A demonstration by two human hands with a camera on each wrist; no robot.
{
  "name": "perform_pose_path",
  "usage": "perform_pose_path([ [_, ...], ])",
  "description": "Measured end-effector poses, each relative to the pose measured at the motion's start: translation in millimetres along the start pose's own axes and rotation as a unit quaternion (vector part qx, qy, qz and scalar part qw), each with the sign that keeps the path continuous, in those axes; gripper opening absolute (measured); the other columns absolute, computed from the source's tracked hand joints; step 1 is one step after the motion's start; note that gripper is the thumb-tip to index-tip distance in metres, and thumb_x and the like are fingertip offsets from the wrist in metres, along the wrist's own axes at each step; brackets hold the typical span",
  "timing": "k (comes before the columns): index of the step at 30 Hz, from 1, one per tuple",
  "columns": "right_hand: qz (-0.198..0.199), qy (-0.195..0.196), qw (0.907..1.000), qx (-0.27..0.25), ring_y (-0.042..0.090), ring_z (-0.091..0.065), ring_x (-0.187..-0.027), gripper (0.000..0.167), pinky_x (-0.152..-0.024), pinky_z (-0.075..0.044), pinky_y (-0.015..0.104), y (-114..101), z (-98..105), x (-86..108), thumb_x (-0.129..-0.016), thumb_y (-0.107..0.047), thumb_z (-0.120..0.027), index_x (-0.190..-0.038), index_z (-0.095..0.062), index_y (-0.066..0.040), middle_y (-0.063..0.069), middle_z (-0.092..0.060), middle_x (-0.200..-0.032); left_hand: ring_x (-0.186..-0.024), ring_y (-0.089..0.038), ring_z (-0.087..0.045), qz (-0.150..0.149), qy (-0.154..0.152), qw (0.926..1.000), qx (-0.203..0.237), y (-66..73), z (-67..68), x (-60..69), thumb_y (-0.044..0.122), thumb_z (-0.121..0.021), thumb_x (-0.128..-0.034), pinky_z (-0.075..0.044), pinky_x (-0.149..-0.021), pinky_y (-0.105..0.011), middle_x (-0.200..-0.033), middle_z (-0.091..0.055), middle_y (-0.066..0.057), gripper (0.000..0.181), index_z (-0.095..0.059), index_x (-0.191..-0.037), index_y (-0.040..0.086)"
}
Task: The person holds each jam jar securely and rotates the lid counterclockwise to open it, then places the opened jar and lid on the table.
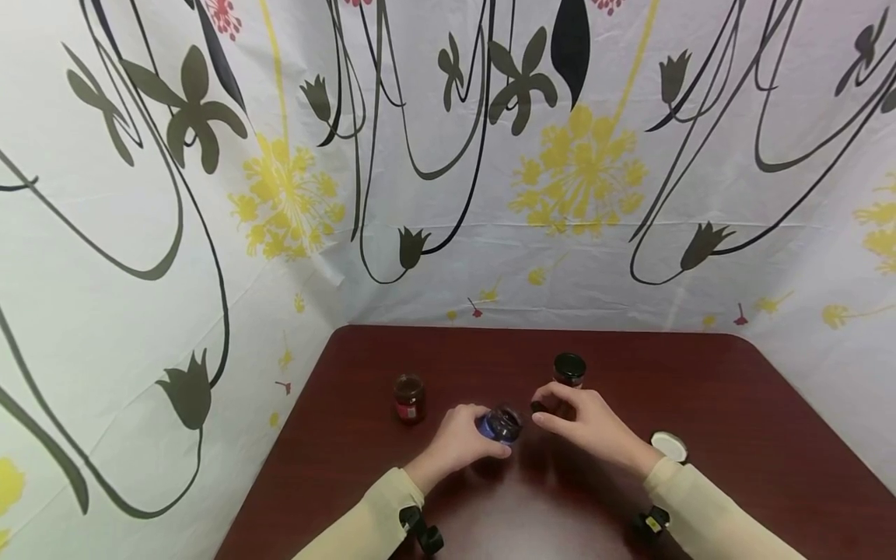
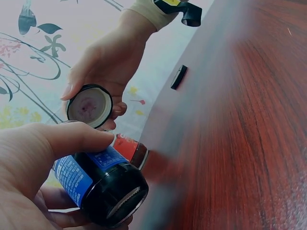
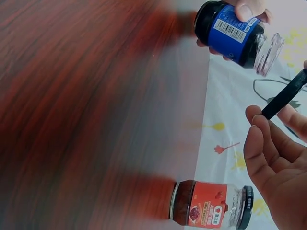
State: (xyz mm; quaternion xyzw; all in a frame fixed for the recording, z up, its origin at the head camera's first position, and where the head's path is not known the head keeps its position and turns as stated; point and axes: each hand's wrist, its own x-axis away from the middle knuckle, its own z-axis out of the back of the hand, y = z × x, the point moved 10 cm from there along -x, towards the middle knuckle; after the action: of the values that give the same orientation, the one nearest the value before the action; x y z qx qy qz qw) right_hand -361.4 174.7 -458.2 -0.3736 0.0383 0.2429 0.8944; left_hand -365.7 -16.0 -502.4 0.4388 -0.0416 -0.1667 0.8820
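My left hand [image 1: 465, 437] grips a dark jar with a blue label [image 1: 501, 424], its glass mouth uncovered. In the right wrist view the blue-label jar [image 3: 229, 32] is tilted, its mouth toward the right hand [image 3: 283, 167]. That hand pinches a dark-rimmed lid [image 3: 287, 93] between its fingertips, apart from the jar. The left wrist view shows the lid's pale inner side [image 2: 88, 108] with a reddish smear, held by the right hand [image 2: 112, 57] just beyond the left hand [image 2: 33, 163].
A jar with a red label and dark lid [image 3: 207, 203] stands behind the right hand. Another red-label jar [image 1: 409, 398] is at the left of the dark red table [image 1: 483, 350]. A lid, white side up [image 1: 668, 446], lies near the right forearm. Patterned cloth hangs behind.
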Motion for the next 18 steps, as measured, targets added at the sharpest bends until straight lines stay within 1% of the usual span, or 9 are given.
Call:
perform_pose_path([
  [4, -0.012, -0.010, 0.9999, -0.001, 0.004, -0.063, -0.090, 0.024, -0.075, -0.052, 0.029, 4, 0, 2.0, -0.093, -0.050, -0.068, -0.116, -0.063, -0.042, -0.018, -0.067, -0.101, -0.086, -0.011, -0.059, 0.007, 0.010, 0.9999, 0.004, -4.1, 2.9, 0.0, 0.038, -0.093, -0.0671, -0.053, -0.075, -0.032, -0.097, -0.066, 0.005, 0.059, -0.071, -0.113, 0.008],
  [9, -0.014, -0.017, 0.9998, 0.002, 0.003, -0.063, -0.095, 0.027, -0.078, -0.052, 0.031, 6, 2, 5.3, -0.093, -0.051, -0.068, -0.118, -0.063, -0.040, -0.018, -0.067, -0.104, -0.087, -0.013, -0.061, 0.009, 0.030, 0.9994, 0.011, -6.3, 8.7, -1.3, 0.036, -0.093, -0.0662, -0.053, -0.077, -0.034, -0.099, -0.068, 0.001, 0.062, -0.071, -0.115, 0.005],
  [13, -0.018, -0.020, 0.9996, 0.009, 0.003, -0.062, -0.096, 0.027, -0.080, -0.052, 0.033, 9, 4, 7.4, -0.093, -0.049, -0.070, -0.118, -0.063, -0.041, -0.018, -0.066, -0.106, -0.085, -0.011, -0.061, 0.010, 0.036, 0.9991, 0.020, -7.5, 10.8, -3.5, 0.035, -0.093, -0.0665, -0.053, -0.075, -0.033, -0.096, -0.068, 0.004, 0.059, -0.071, -0.113, 0.007],
  [16, -0.022, -0.021, 0.9994, 0.017, 0.002, -0.062, -0.096, 0.029, -0.080, -0.052, 0.036, 12, 5, 9.0, -0.092, -0.049, -0.071, -0.118, -0.062, -0.041, -0.018, -0.066, -0.105, -0.085, -0.011, -0.061, 0.010, 0.040, 0.9988, 0.025, -7.7, 12.6, -4.7, 0.034, -0.093, -0.0664, -0.053, -0.075, -0.034, -0.095, -0.068, 0.004, 0.058, -0.071, -0.112, 0.007],
  [18, -0.024, -0.022, 0.9993, 0.019, 0.002, -0.062, -0.095, 0.029, -0.080, -0.051, 0.037, 14, 6, 9.9, -0.091, -0.048, -0.071, -0.118, -0.062, -0.042, -0.018, -0.066, -0.104, -0.085, -0.010, -0.061, 0.008, 0.049, 0.9985, 0.025, -7.3, 15.3, -5.5, 0.033, -0.093, -0.0660, -0.052, -0.076, -0.034, -0.095, -0.068, 0.005, 0.056, -0.072, -0.111, 0.008],
])
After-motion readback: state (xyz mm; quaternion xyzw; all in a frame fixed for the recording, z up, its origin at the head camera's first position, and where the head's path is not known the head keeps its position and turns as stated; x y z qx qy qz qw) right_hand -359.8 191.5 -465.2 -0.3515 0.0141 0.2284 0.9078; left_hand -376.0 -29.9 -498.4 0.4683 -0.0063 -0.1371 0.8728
